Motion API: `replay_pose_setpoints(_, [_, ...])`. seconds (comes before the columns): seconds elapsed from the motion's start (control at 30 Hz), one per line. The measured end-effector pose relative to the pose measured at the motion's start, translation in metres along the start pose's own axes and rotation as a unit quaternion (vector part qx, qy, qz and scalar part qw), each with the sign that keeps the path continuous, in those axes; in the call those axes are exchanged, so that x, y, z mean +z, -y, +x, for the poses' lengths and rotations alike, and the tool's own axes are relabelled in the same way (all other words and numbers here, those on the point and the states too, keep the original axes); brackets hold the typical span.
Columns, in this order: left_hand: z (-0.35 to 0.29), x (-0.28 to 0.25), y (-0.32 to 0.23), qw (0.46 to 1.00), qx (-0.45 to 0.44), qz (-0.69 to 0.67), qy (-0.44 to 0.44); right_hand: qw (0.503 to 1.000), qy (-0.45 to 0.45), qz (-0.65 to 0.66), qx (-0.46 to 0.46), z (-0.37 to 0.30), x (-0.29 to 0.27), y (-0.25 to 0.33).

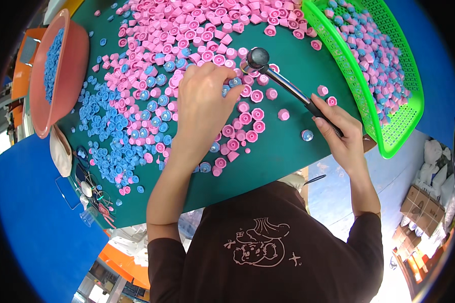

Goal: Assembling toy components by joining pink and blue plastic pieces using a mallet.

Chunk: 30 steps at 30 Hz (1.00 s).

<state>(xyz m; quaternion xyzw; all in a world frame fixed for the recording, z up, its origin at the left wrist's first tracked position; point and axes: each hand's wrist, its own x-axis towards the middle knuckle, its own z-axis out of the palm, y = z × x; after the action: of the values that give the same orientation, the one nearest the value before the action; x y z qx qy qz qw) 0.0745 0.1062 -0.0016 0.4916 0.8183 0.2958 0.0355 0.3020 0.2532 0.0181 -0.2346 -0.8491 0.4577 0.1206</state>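
Note:
My right hand [343, 132] is wrapped round the black grip of a hammer [287, 85]. Its shaft is chrome, and its head with a round black face hangs just right of my left fingertips. My left hand [203, 96] reaches over the pieces, thumb and forefinger curled round a small blue cap [232, 83]. The other fingers of that hand are hidden beneath it. Around it lie many pink cup-shaped pieces [245, 118] and blue caps [164, 100], some of the caps with shiny centres. A single blue cap [307, 135] lies apart, near the right hand.
A green table [308, 55] bears the heaps. At right stands a bright green mesh basket [376, 113] of joined pink and blue pieces. A pink basin [68, 96] with blue caps stands at left. Cords and a clear cup [87, 217] sit by the left edge.

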Motion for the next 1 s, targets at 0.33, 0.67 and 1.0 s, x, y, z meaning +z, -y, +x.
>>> replay_pose_setpoints(0.33, [-0.029,-0.08,0.026,0.981,-0.174,-0.032,-0.079,0.994,0.033,-0.089,-0.052,0.003,0.006,0.018])
replay_pose_setpoints(0.67, [-0.142,-0.195,0.117,0.894,-0.338,-0.007,-0.293,0.99,-0.007,-0.114,-0.084,0.0,-0.006,0.029])
replay_pose_setpoints(1.0, [-0.08,-0.092,0.047,0.989,-0.106,-0.042,-0.095,0.995,-0.018,-0.078,-0.064,0.002,0.012,0.022])
